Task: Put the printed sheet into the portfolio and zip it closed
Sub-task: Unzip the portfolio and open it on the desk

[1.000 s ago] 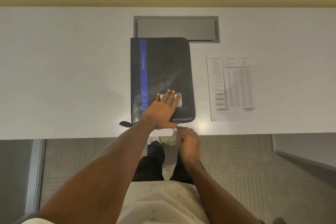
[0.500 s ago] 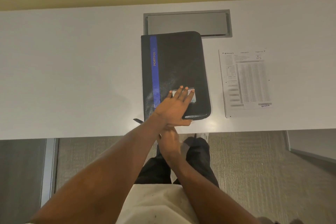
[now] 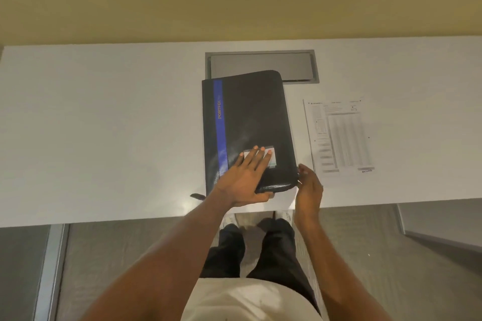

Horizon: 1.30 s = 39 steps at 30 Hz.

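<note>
The black portfolio (image 3: pixel 250 112) with a blue stripe lies closed on the white table (image 3: pixel 104 125), near the front edge. My left hand (image 3: pixel 245 180) presses flat on its lower part, fingers spread over a small white label (image 3: pixel 273 157), thumb at the near edge. My right hand (image 3: pixel 309 187) is at the portfolio's near right corner with curled fingertips touching the edge; what they pinch is hidden. The printed sheet (image 3: pixel 339 138) lies flat to the right of the portfolio, apart from it.
A grey recessed hatch (image 3: pixel 260 64) sits in the table just behind the portfolio, partly covered by it. A short black tab (image 3: pixel 197 196) sticks out at the portfolio's near left corner. The table's front edge runs just below my hands; my legs and grey carpet are beneath.
My right hand has come from under my left hand at the near edge to the portfolio's near right corner. My left hand stays flat on the cover.
</note>
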Each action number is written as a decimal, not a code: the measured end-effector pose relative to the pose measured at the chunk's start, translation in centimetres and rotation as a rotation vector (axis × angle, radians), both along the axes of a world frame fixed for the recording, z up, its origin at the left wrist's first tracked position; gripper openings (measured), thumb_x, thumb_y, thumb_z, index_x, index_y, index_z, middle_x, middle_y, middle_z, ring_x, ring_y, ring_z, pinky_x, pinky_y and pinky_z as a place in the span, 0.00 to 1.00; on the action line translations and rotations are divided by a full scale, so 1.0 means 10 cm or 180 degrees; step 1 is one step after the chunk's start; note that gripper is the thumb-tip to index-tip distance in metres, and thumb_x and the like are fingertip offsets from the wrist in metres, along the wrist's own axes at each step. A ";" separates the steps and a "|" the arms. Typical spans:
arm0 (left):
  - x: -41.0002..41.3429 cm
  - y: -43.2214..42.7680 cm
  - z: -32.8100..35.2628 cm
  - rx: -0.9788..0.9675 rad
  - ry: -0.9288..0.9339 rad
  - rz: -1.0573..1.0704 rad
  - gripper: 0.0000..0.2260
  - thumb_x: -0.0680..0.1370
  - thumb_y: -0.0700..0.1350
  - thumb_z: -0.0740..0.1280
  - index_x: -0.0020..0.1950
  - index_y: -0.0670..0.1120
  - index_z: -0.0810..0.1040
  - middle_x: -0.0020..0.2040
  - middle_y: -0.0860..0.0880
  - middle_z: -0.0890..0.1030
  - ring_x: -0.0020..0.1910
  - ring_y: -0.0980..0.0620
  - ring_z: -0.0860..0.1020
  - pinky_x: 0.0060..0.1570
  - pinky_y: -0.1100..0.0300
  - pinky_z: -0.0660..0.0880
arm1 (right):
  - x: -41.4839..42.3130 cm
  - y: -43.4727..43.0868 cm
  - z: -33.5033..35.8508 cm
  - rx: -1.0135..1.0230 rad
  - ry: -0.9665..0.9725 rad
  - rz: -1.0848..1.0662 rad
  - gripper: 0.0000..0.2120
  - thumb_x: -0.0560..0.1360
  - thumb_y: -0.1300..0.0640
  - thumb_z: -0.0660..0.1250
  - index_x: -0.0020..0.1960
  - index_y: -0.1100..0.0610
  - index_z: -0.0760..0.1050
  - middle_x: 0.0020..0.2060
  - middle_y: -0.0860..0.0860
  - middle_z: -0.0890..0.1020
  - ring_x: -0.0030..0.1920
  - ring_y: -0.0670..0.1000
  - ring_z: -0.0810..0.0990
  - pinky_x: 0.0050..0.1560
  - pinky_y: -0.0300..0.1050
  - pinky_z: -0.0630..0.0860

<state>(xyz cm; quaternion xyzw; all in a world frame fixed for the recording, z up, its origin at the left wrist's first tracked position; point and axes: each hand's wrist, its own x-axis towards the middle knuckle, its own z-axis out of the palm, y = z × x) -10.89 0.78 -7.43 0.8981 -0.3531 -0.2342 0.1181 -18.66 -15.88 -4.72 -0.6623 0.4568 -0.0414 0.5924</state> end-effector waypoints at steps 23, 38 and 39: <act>0.88 1.30 1.73 -0.1603 -0.0673 0.2623 0.21 0.80 0.39 0.71 0.74 0.47 0.76 0.65 0.45 0.75 0.50 0.54 0.79 0.54 0.64 0.76 | 0.64 1.19 0.76 -0.0966 -0.0973 0.2324 0.17 0.82 0.51 0.66 0.70 0.45 0.72 0.63 0.33 0.75 0.60 0.41 0.78 0.62 0.42 0.80; 0.81 2.58 0.79 -0.0529 -0.0405 0.3912 0.22 0.79 0.37 0.73 0.72 0.42 0.74 0.70 0.38 0.75 0.64 0.34 0.78 0.67 0.40 0.75 | 0.88 0.38 -0.12 -0.2621 0.1322 0.3724 0.34 0.76 0.51 0.75 0.78 0.48 0.63 0.78 0.52 0.63 0.78 0.56 0.65 0.74 0.53 0.71; 0.79 2.58 0.73 -0.0454 -0.0288 0.3962 0.23 0.79 0.37 0.73 0.73 0.41 0.73 0.72 0.39 0.72 0.65 0.33 0.77 0.69 0.41 0.74 | 0.88 0.38 -0.13 -0.2651 0.1326 0.3723 0.35 0.77 0.51 0.74 0.78 0.48 0.62 0.78 0.52 0.63 0.78 0.55 0.64 0.73 0.52 0.71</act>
